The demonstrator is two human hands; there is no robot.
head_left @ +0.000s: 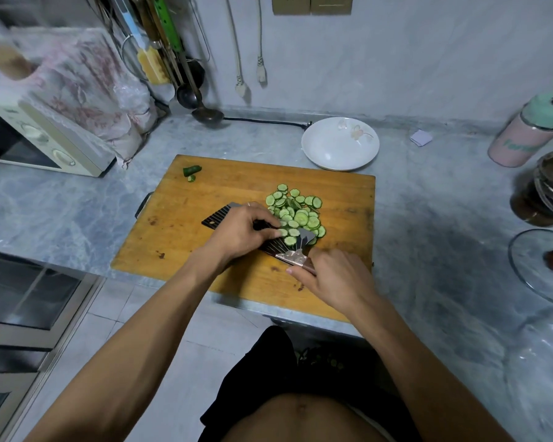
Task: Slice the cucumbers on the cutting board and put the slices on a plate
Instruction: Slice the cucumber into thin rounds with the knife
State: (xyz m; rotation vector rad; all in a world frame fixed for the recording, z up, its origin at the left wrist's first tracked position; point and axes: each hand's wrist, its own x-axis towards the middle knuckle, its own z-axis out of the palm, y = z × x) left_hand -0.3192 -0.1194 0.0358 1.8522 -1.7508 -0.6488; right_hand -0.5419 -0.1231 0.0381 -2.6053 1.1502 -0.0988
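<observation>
A pile of green cucumber slices (297, 212) lies on the right half of the wooden cutting board (211, 269). A broad ribbed cleaver (217, 216) lies flat on the board, its blade partly under the slices. My right hand (332, 279) grips the cleaver's handle at the near right. My left hand (243, 231) rests on the blade with curled fingers touching the near slices. A cucumber end piece (192, 170) and a small offcut sit at the board's far left corner. A white plate (340, 143) stands beyond the board, with nothing on it.
A microwave (42, 141) under a plastic cover stands at the left. Ladles (205, 113) hang by the wall. A pink-and-green flask (530, 129), a dark jar (543, 189) and a glass lid (543, 266) sit at the right on the marble counter (428, 218).
</observation>
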